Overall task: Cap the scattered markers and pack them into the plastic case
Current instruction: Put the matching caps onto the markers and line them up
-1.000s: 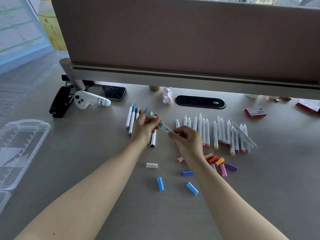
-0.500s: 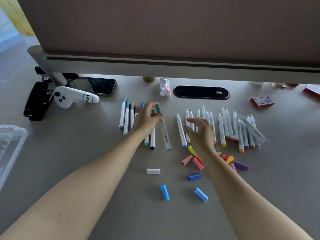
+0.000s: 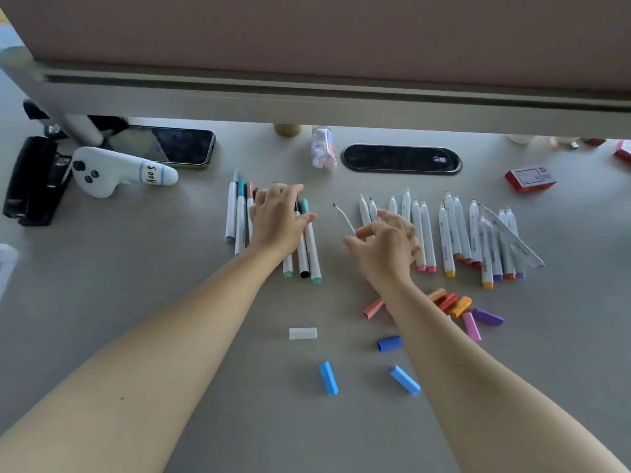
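On the grey counter (image 3: 170,302), left hand (image 3: 276,220) lies flat, fingers straight, pressing on the capped markers (image 3: 307,250) grouped at left; grip slack, holding nothing. Right hand (image 3: 386,244) hovers beside the uncapped row (image 3: 450,240), fingers curled, pinching one uncapped marker (image 3: 345,218) with blue tip tilted up and away. Loose caps near the forearms: white cap (image 3: 303,333), three blue caps (image 3: 328,377), a pink-orange-purple cluster (image 3: 457,307). Plastic case barely visible at the left edge (image 3: 5,264). Phone (image 3: 177,145) and white controller (image 3: 116,172) at the back.
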A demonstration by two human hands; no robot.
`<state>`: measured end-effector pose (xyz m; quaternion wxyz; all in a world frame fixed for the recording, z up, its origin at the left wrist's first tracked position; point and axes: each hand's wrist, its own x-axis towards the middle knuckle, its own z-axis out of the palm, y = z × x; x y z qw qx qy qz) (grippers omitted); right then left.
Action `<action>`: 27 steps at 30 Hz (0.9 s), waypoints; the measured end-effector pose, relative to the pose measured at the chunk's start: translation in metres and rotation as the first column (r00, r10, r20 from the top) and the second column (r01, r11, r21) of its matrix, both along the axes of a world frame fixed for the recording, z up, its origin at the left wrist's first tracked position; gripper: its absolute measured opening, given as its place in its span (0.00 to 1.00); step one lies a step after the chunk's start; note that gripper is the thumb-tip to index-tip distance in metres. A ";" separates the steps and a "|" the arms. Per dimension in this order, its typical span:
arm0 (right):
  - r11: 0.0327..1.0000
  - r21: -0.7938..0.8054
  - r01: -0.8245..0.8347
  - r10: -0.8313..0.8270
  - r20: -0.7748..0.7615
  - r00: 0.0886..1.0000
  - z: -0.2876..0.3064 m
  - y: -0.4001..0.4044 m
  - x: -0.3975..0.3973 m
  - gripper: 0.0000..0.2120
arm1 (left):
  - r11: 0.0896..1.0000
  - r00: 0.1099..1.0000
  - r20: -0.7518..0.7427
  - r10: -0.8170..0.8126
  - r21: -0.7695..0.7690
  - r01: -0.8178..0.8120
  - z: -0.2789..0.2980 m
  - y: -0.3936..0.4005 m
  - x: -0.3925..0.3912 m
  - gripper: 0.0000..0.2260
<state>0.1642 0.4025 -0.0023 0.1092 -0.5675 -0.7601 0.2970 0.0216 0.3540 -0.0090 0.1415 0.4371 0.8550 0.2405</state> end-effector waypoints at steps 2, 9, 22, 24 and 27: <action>0.998 -0.041 0.043 -0.046 -0.081 0.996 0.004 0.000 0.003 0.08 | 0.999 1.000 0.023 -0.010 0.040 0.009 0.005 -0.004 0.004 0.20; 0.935 -0.352 -0.040 -0.130 -0.446 0.886 0.034 -0.020 0.026 0.09 | 0.974 0.971 0.216 -0.097 0.221 0.048 0.021 -0.059 0.041 0.14; 0.918 -0.366 -0.150 -0.050 -0.484 0.873 0.041 -0.075 0.076 0.11 | 0.992 0.991 0.069 0.113 -0.061 -0.109 0.001 -0.149 0.132 0.24; 0.925 -0.350 -0.146 -0.046 -0.486 0.873 0.040 -0.080 0.083 0.11 | 0.985 0.994 0.005 0.112 -0.131 -0.110 -0.002 -0.151 0.139 0.25; 0.938 -0.317 -0.143 -0.028 -0.479 0.878 0.038 -0.083 0.092 0.11 | 0.979 0.990 -0.059 0.128 -0.152 -0.136 -0.004 -0.148 0.145 0.22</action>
